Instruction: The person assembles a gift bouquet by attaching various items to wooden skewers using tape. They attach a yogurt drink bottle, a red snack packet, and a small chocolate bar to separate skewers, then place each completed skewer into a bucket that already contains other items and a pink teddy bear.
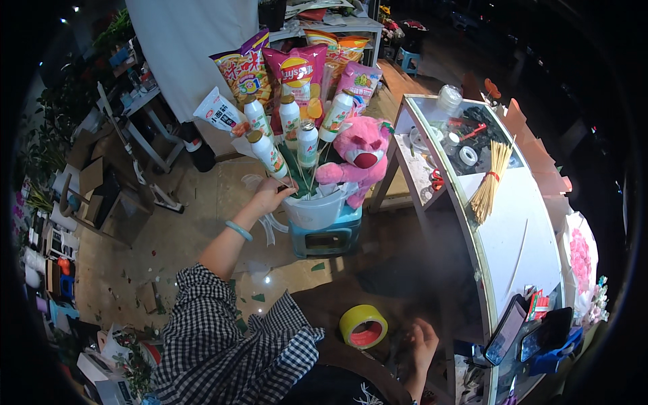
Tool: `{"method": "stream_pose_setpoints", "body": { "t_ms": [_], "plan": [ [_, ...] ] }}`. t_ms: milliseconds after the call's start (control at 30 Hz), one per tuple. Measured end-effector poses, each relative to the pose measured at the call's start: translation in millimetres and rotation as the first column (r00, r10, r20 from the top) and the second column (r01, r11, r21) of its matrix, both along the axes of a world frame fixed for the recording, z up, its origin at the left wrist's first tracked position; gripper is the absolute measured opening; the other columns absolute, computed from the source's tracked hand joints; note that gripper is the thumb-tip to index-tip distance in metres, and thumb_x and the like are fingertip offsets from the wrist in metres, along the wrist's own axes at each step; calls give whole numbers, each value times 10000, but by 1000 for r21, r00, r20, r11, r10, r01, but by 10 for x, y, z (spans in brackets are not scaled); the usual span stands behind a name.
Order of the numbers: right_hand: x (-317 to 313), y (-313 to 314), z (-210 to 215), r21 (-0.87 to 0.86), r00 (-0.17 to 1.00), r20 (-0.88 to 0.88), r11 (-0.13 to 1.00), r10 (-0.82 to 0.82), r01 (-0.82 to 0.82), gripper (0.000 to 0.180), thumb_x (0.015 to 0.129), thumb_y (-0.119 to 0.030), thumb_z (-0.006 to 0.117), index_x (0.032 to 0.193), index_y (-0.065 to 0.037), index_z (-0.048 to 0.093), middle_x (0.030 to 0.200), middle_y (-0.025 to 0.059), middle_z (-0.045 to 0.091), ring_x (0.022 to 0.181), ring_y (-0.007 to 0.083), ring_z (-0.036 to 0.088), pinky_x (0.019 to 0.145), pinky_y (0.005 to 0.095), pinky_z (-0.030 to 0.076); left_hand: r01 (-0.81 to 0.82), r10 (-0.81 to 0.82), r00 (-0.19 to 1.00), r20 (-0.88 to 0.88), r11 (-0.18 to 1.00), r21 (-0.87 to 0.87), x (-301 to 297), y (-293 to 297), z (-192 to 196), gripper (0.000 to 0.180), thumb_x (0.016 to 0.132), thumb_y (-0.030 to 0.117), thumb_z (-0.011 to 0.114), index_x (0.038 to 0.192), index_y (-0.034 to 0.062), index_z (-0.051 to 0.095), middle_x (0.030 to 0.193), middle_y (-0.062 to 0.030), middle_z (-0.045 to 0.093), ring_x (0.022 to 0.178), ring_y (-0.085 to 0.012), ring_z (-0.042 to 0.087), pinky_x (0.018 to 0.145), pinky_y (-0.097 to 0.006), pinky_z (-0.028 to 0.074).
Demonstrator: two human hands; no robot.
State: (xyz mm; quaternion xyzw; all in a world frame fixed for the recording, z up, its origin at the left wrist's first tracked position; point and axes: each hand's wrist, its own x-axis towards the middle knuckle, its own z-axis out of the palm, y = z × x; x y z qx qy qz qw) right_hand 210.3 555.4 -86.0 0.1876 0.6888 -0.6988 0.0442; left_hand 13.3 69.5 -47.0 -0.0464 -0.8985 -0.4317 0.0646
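So, left arm is stretched way out fwd, checked sleeve pushed up past the elbow, teal wristband (239,231) on the wrist. The left hand (270,195) is curled shut around the sticks at the base of the snack bouquet, right at the rim of the white bucket (317,212). Can't make out exactly how many sticks are in the grip tbh, fingers are hidden on the far side.

Just above the grip: small white drink bottles (290,121) w/ tan caps fanned out on sticks, and higher up behind them the chip bags (297,71) in pink, yellow and orange. Right of the grip, touching the bucket, a pink plush bear (358,158) leaning over the rim. Under the grip the bucket sits on a teal plastic stool (327,236).

The right hand (424,344) is low, near the body, arm bent, fingers loosely curled, nothing in it afaict but it's dark there. Just left of it a roll of yellow tape (363,326) lies flat on a dark surface. Well off to the right of both hands a white counter (520,229) w/ a tied bundle of bamboo skewers (489,182) on it.
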Motion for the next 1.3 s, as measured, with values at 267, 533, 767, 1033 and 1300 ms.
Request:
{"method": "stream_pose_setpoints", "body": {
  "t_ms": [267,533,767,1033,1300],
  "plan": [
    [-12,-51,28,-16,1000,1,999,28,-27,187,894,-72,587,1058,10,624,812,15,621,633,55,535,577,183,418,-116,114,992,-48,992,-58,31,79,-129,145,823,130,634,942,47,637,795,-93,646,696,-209,606,677,-326,484],
    [59,-39,89,39,1000,20,999,17,-18,205,891,-115,605,1065,-12,644,827,2,628,691,49,532,614,192,431,-108,145,985,-94,942,317,-55,-203,-467,298,899,210,606,1131,24,628,1023,-65,648,953,-154,585,848,-299,469],
    [99,34,-158,105,992,-116,994,48,-36,231,902,-135,575,1092,-10,619,780,27,608,672,70,536,617,231,447,-62,77,997,-19,901,430,-378,-713,-811,284,921,155,586,1146,-20,576,1070,-52,602,955,-130,555,839,-258,441],
    [82,20,-169,58,995,-59,995,81,-78,237,925,-144,552,1118,-17,605,828,-2,602,720,54,520,656,217,441,-79,89,996,-13,939,335,-432,-931,-920,246,906,153,611,1093,-3,576,971,-25,579,828,-97,511,705,-231,414],
    [30,-59,-204,58,992,-64,993,110,-107,242,922,-136,555,1124,-12,600,865,12,624,757,56,530,681,219,444,-111,109,994,22,972,206,-189,-636,-650,204,912,143,594,1039,-15,577,886,-39,564,747,-94,494,652,-232,407]
  ]
}}
